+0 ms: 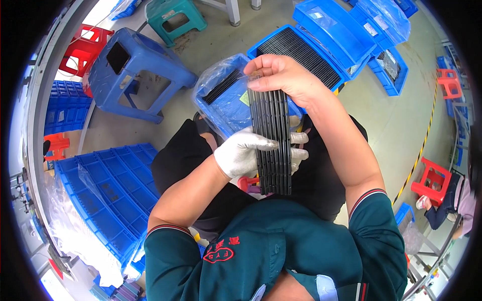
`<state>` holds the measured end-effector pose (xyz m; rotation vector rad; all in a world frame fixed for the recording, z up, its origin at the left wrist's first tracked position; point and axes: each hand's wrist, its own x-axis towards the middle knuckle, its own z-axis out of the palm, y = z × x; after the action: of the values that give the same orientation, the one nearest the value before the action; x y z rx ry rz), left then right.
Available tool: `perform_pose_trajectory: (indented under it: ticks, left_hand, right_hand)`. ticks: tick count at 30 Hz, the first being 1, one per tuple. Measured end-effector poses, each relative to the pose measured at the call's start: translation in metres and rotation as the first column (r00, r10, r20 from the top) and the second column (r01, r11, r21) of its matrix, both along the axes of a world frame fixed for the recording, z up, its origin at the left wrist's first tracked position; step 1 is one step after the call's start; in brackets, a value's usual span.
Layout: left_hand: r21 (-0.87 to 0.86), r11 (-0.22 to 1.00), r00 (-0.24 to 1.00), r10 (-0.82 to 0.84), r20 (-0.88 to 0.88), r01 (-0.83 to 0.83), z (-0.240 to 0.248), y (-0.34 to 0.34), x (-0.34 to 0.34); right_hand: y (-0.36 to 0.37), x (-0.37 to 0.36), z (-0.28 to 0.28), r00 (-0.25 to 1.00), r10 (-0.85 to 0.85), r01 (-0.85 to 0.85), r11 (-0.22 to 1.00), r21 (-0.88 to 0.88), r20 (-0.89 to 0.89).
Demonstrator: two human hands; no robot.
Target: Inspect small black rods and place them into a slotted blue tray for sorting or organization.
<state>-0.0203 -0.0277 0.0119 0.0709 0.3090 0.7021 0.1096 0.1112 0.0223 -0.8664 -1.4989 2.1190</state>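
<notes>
A bundle of several long, thin black strips [271, 135] stands out in front of my body, side by side with their ends roughly level. My left hand [241, 151], in a white glove, is wrapped round the bundle below its middle, thumb in front and fingertips showing at the far side. My bare right hand [283, 80] pinches the top end between thumb and fingers. Just beyond the bundle is a blue bin [201, 103] lined with clear plastic film, with more black strips [222, 86] lying along its left part.
Behind it, a blue crate [256, 47] is filled with rows of black strips [301, 52]. Further blue bins [331, 25] are stacked at the back right. A blue stool [145, 37] stands at the left, and blue crates [108, 185] are stacked nearer. Someone sits at the far right.
</notes>
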Motion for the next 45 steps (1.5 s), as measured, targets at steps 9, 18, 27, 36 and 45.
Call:
perform_pose_trajectory:
  ticks: [9, 18, 27, 36, 45]
  left_hand:
    - [-0.017, 1.000, 1.000, 0.009, 0.009, -0.009, -0.004, -0.001, 0.002]
    - [0.025, 0.996, 0.994, 0.084, -0.066, -0.082, -0.007, 0.002, -0.003]
    - [0.018, 0.994, 0.993, 0.106, -0.052, -0.105, -0.004, 0.003, -0.002]
    - [0.030, 0.995, 0.992, 0.101, -0.083, -0.098, -0.007, 0.003, -0.002]
    - [0.046, 0.993, 0.990, 0.110, -0.091, -0.106, -0.009, 0.003, -0.004]
  right_hand:
    - [-0.002, 0.000, 0.000, 1.000, 0.002, -0.002, 1.000, 0.011, -0.001]
    - [0.002, 0.019, 0.007, 0.986, -0.120, 0.104, 0.985, 0.136, 0.113]
    - [-0.006, 0.012, -0.004, 0.995, -0.076, 0.075, 0.997, 0.007, 0.065]
    - [-0.005, 0.012, -0.004, 0.995, -0.080, 0.081, 0.997, -0.006, 0.065]
    - [-0.002, 0.016, 0.002, 0.989, -0.053, 0.048, 0.998, 0.041, 0.137]
